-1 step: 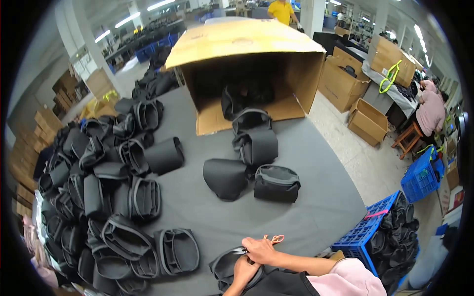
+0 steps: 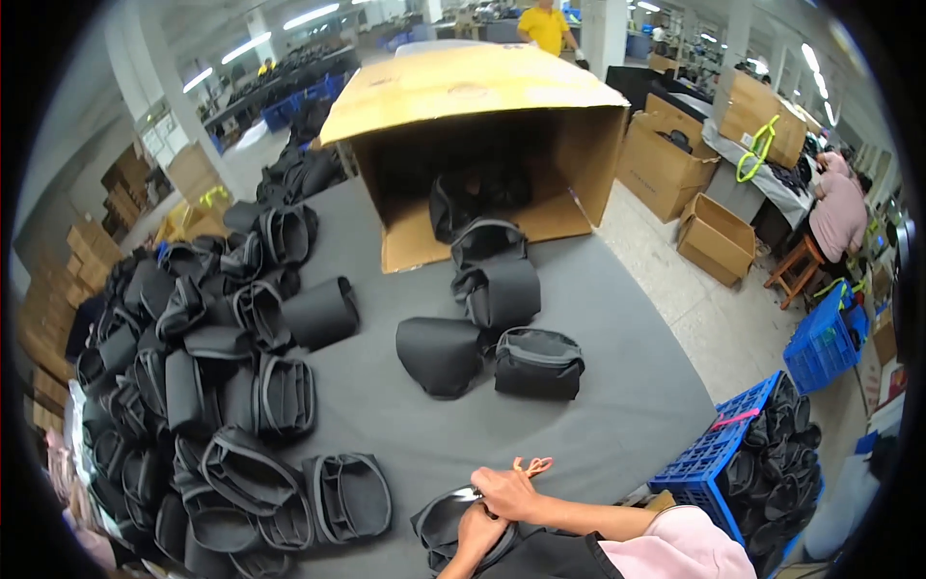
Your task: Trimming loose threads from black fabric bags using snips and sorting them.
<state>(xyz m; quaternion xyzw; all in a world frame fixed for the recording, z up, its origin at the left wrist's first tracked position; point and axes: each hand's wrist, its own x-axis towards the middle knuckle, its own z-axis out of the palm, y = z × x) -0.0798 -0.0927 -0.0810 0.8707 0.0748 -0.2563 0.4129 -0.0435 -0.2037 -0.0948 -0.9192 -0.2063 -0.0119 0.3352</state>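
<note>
At the near edge of the grey table, a black pouch (image 2: 439, 526) with an open top lies in front of me. My left hand (image 2: 479, 533) is closed on the pouch's rim. Just above it my right hand (image 2: 508, 494) is closed round a small silvery metal tool (image 2: 467, 494), whose exact kind its fingers hide. An orange cord (image 2: 533, 467) loops out beyond that fist. The two hands touch or nearly touch. Further off stand a black pouch with a grey zip edge (image 2: 539, 364) and a rounded black pouch (image 2: 439, 357).
Many black pouches (image 2: 198, 386) are heaped along the table's left side. A large carton (image 2: 603, 159) lies on its side at the back, pouches spilling from its mouth. At the right, a blue crate (image 2: 719, 473) holds black pieces. Co-workers (image 2: 837, 217) are beyond.
The view has shifted very slightly. Both hands keep nearly the same place and grip on the pouch and the metal tool.
</note>
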